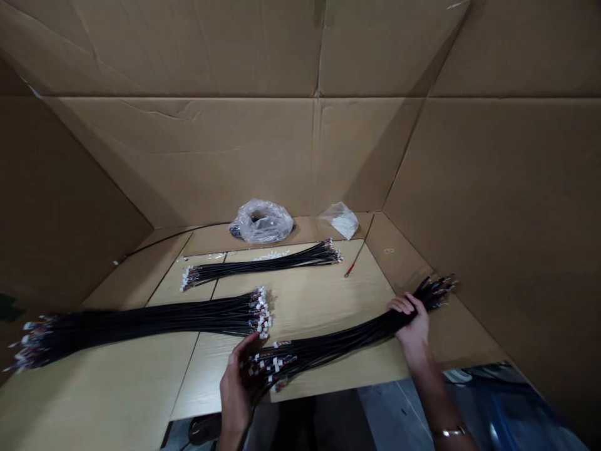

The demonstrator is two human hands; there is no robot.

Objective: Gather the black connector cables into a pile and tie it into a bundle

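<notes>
A cable bundle [338, 344] of black wires is held across the board [323, 369], with its ends fanned out. The right hand [410, 326] is closed around the bundle near its far end, and the wires are gripped tightly in the fingers [404, 305]. A metal bracelet [449, 431] is worn on that wrist. The left hand [237, 391] is curved against the near end, among the white connectors [272, 366], with the fingers spread; whether those connectors are firmly gripped cannot be told.

Just beyond the left hand, a second bundle [141, 326] is laid flat, running off the board's left edge, with its white connectors close to the left hand's fingers. Farther ahead of the hands, a shorter third bundle [263, 268] is laid on the board. Beyond that, a clear plastic bag [261, 221] holding coiled cable is set against the cardboard wall [211, 156], and a smaller bag [341, 219] of white parts is placed beside it. A thin wire [359, 250] with a red tip is lying ahead of the right hand.
</notes>
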